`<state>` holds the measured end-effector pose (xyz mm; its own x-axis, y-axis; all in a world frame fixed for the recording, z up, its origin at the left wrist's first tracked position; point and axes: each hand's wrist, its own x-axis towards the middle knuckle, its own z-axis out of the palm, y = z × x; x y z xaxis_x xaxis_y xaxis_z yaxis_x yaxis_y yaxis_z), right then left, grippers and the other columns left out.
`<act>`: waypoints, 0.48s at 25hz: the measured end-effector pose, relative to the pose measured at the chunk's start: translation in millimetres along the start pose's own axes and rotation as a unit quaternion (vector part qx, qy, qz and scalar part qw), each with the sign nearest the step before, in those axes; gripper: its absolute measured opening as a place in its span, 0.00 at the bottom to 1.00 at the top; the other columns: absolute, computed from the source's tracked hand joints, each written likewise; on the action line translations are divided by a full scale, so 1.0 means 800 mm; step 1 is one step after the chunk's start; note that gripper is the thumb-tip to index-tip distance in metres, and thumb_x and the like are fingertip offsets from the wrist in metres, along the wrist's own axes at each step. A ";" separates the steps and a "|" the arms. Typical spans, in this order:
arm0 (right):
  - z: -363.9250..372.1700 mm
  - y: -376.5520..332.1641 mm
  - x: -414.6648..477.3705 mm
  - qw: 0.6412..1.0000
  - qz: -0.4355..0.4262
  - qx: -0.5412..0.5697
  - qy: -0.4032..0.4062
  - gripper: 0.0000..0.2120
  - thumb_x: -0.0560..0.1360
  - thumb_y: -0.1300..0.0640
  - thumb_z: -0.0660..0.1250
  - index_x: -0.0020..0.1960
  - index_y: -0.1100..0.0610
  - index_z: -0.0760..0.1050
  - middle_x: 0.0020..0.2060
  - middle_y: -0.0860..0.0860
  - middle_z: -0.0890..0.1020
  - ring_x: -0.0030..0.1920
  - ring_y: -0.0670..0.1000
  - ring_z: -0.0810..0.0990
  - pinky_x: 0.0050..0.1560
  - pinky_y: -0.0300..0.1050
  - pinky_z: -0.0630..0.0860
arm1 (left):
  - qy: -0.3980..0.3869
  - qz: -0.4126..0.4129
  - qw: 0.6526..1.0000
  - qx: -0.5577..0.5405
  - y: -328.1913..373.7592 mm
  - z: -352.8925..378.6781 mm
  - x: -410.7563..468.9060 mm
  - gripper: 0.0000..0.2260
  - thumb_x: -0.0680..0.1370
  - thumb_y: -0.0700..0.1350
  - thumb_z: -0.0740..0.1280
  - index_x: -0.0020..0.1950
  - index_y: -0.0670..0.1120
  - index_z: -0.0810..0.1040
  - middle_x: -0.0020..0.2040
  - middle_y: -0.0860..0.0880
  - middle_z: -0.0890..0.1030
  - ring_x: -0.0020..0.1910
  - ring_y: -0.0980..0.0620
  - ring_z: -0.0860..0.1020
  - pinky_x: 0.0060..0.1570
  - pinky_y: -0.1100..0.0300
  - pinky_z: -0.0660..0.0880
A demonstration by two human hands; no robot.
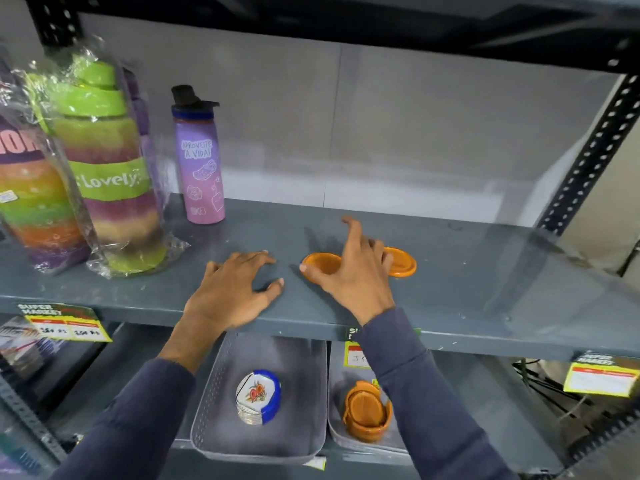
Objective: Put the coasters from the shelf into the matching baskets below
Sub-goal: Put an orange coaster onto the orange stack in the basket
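Note:
Two orange round coasters lie flat on the grey shelf [450,271]: one [320,263] to the left and one [401,261] to the right. My right hand [349,268] hovers over them with fingers spread, covering the gap between them, gripping neither. My left hand [235,289] rests palm down on the shelf to the left, fingers apart, holding nothing. Below, a grey basket [214,403] holds a stack of white floral coasters in a blue holder [258,396]. The neighbouring grey basket [337,403] holds orange coasters in an orange holder [367,410].
A lilac water bottle [201,161] stands at the shelf's back left. Two large striped bottles wrapped in plastic [110,168] stand further left. Yellow price labels [65,323] hang on the shelf's front edge. A black perforated upright [588,150] bounds the right side.

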<state>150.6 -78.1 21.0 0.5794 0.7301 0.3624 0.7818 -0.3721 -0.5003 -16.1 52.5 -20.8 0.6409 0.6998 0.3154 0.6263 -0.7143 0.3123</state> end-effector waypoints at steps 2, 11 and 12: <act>0.016 0.008 0.003 0.999 0.020 -0.029 -0.038 0.46 0.68 0.30 0.72 0.76 0.46 0.55 0.61 0.56 0.80 0.67 0.62 0.69 0.60 0.59 0.60 | -0.003 0.003 1.000 -0.001 -0.001 0.000 0.000 0.24 0.75 0.66 0.57 0.68 0.60 0.70 0.74 0.60 0.69 0.72 0.56 0.64 0.64 0.51 0.56; -0.024 -0.007 -0.018 0.993 -0.064 0.047 0.093 0.44 0.64 0.35 0.78 0.71 0.46 0.60 0.54 0.46 0.80 0.61 0.58 0.75 0.53 0.50 0.57 | 0.001 0.007 1.000 0.005 -0.003 0.002 0.000 0.24 0.75 0.66 0.56 0.68 0.60 0.70 0.74 0.61 0.69 0.72 0.56 0.64 0.65 0.49 0.58; -0.040 -0.012 -0.027 0.984 -0.089 0.058 0.141 0.44 0.63 0.35 0.79 0.70 0.46 0.60 0.56 0.45 0.79 0.61 0.56 0.75 0.53 0.47 0.55 | 0.000 0.008 1.000 0.008 -0.003 0.002 0.001 0.24 0.75 0.66 0.56 0.69 0.60 0.70 0.74 0.61 0.69 0.72 0.56 0.65 0.65 0.48 0.58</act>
<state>137.9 -108.9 42.8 0.4889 0.5844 0.6476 0.8549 -0.1733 -0.4891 -16.3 54.5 -22.7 0.6505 0.6885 0.3207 0.6227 -0.7252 0.2938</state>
